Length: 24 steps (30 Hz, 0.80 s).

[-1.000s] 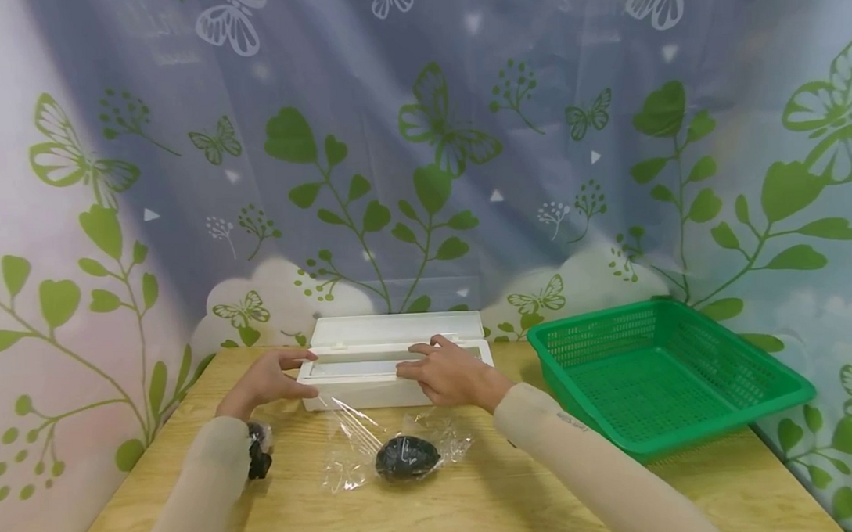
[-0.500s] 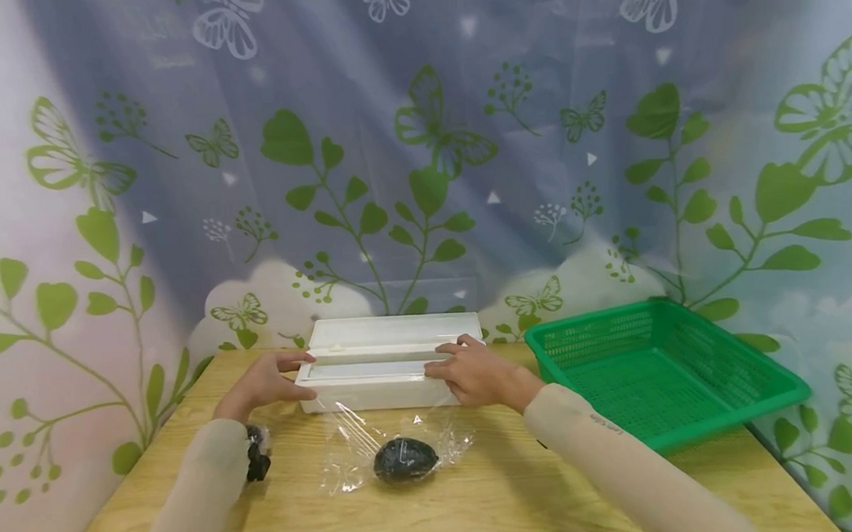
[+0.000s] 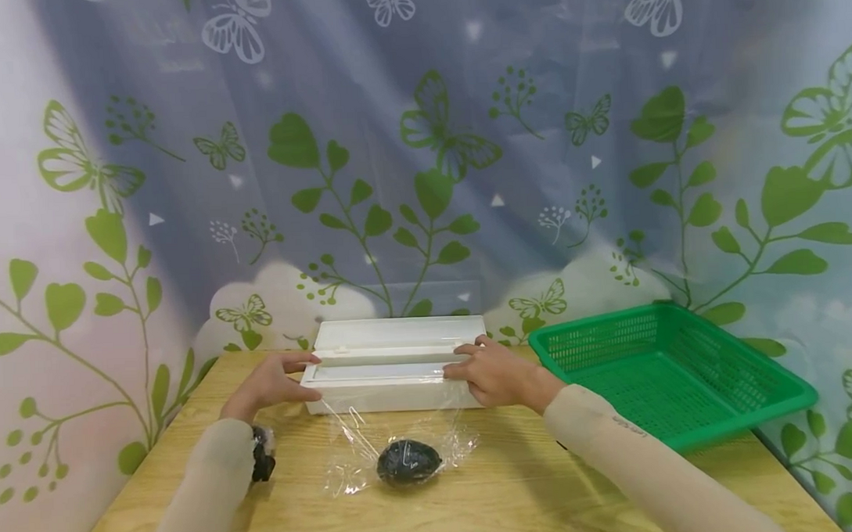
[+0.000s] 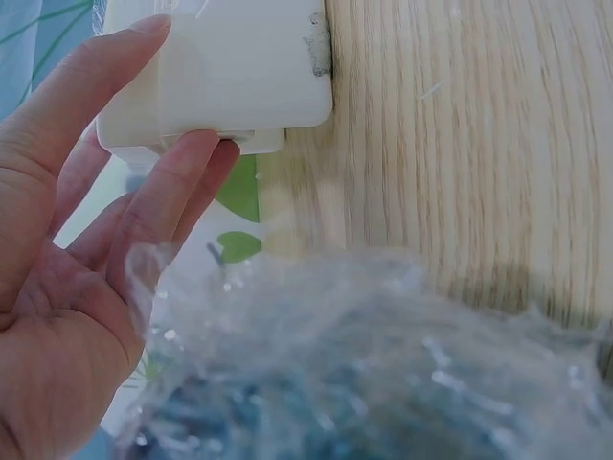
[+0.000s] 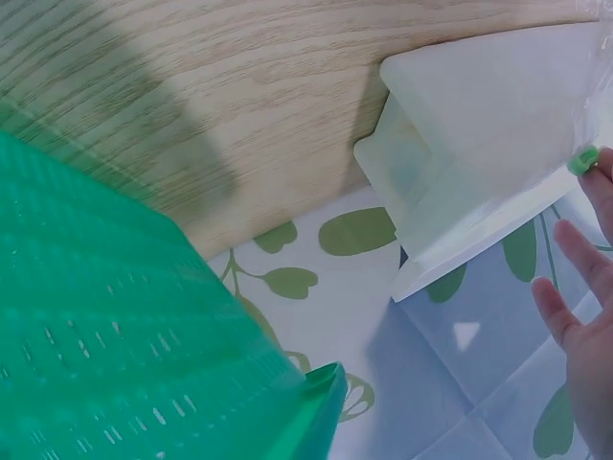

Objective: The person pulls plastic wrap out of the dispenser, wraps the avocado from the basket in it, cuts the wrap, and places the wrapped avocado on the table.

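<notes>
White dispenser box (image 3: 394, 365) centre frame, clear film (image 3: 376, 444) below it over a dark green-black lump (image 3: 408, 461). Bright green mesh basket (image 3: 665, 375) right. Light wood-grain counter (image 3: 504, 490). Backdrop curtain (image 3: 422, 156) lilac-blue to pink, with green leaves and white and green butterflies. Beige sleeves (image 3: 616, 455).

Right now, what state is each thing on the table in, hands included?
Wrap dispenser box: lid open, film pulled out toward the front.
Cling film: drawn from the box, draped over the dark oval object.
Green basket: holds nothing visible.
Left hand: fingers straight, touching the box's left end.
Right hand: resting on the box's right end.
</notes>
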Available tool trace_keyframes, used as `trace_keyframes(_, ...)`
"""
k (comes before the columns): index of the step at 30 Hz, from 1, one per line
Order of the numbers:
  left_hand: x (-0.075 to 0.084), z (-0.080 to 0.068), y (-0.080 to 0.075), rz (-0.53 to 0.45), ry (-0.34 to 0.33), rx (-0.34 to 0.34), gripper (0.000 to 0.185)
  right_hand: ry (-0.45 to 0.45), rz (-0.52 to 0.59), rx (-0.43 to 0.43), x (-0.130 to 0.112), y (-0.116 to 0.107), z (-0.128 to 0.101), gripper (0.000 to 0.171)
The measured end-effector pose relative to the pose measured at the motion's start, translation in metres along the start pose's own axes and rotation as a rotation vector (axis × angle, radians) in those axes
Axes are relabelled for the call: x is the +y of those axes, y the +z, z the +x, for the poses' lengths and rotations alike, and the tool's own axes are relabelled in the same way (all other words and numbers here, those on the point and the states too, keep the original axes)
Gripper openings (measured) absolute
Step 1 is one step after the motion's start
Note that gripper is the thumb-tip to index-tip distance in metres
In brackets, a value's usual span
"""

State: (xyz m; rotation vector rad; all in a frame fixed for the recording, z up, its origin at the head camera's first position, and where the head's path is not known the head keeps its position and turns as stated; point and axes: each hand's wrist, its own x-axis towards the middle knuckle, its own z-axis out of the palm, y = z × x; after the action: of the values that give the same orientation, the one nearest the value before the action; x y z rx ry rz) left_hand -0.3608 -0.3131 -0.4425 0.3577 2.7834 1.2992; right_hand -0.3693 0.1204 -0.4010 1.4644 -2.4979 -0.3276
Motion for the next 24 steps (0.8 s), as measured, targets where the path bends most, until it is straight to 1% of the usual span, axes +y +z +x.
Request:
trace_keyframes(6, 0.001, 0.001, 0.0, -0.002, -0.007, -0.005, 0.068, -0.007, -0.011, 0.015, 0.003, 0.0, -0.008, 0.052)
trace_keyframes(12, 0.001, 0.001, 0.0, 0.024, -0.01, 0.003, 0.069, -0.007, -0.031, 0.027, 0.008, 0.003, -0.018, 0.038)
trace_keyframes(16, 0.001, 0.001, -0.001, 0.031, -0.017, 0.009, 0.069, -0.006, -0.062, 0.021, 0.011, 0.004, -0.024, 0.039)
trace_keyframes(19, 0.001, 0.001, -0.001, 0.029, -0.018, 0.003, 0.07, -0.002, -0.049, 0.018, 0.012, 0.003, -0.028, 0.04)
trace_keyframes(24, 0.002, 0.001, -0.001, 0.029, -0.023, -0.01, 0.071, 0.023, 0.003, -0.003, 0.013, 0.0, -0.032, 0.037)
